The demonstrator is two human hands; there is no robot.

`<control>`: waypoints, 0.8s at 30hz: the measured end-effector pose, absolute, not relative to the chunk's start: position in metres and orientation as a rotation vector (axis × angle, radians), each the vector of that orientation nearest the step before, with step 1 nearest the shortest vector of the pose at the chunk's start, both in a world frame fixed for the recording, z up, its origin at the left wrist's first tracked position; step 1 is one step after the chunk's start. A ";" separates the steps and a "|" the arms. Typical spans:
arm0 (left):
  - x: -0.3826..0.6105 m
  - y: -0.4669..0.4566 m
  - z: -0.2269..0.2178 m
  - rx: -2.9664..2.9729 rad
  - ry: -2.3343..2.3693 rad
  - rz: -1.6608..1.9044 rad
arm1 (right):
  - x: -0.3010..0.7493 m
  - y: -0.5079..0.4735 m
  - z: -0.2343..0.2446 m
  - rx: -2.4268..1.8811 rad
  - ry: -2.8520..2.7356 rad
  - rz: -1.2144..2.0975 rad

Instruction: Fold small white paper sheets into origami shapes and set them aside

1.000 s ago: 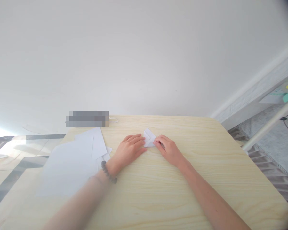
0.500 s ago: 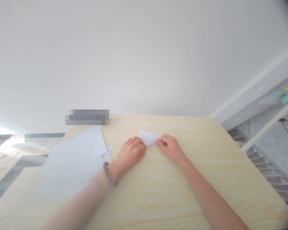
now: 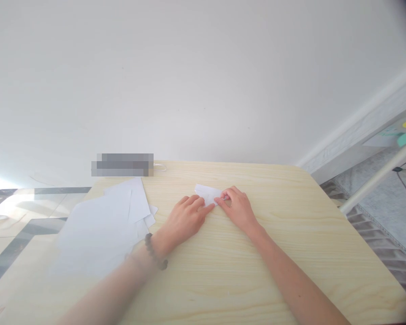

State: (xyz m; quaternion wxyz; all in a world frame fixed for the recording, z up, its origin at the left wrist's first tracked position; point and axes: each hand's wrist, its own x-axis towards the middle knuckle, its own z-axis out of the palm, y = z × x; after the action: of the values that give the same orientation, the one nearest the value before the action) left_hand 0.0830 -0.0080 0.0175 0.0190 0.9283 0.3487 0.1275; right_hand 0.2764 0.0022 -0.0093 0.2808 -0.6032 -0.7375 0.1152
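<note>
A small folded piece of white paper (image 3: 207,193) lies on the light wooden table (image 3: 264,253), near its far middle. My left hand (image 3: 186,217), with a dark bead bracelet at the wrist, lies with fingers stretched flat, the fingertips pressing the paper's near edge. My right hand (image 3: 237,207) has its fingers curled together on the paper's right end, pinching it against the table. The two hands nearly touch over the paper.
A loose stack of white paper sheets (image 3: 104,225) lies at the table's left. A blurred-out object (image 3: 122,164) sits at the far edge against the white wall. To the right are a white slanted bar (image 3: 379,178) and patterned floor.
The folded paper went from an upright pointed shape to a flatter, longer one. My left hand's fingers have stretched out along its near edge; my right hand shifted slightly left onto its end.
</note>
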 end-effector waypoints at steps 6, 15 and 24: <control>0.083 -0.008 0.018 2.893 1.097 0.335 | 0.276 0.003 -0.011 -1.629 -1.975 0.318; 0.083 -0.010 0.020 2.919 1.108 0.290 | 0.276 0.004 -0.012 -1.658 -1.993 0.281; 0.085 -0.011 0.021 2.904 1.131 0.262 | 0.273 0.004 -0.013 -1.718 -1.992 0.177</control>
State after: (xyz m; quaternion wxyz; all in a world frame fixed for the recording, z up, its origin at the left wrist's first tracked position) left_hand 0.0851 -0.0107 0.0214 0.0071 0.9286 0.3615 0.0836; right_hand 0.2729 0.0043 -0.0130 0.2500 -0.6310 -0.7315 0.0651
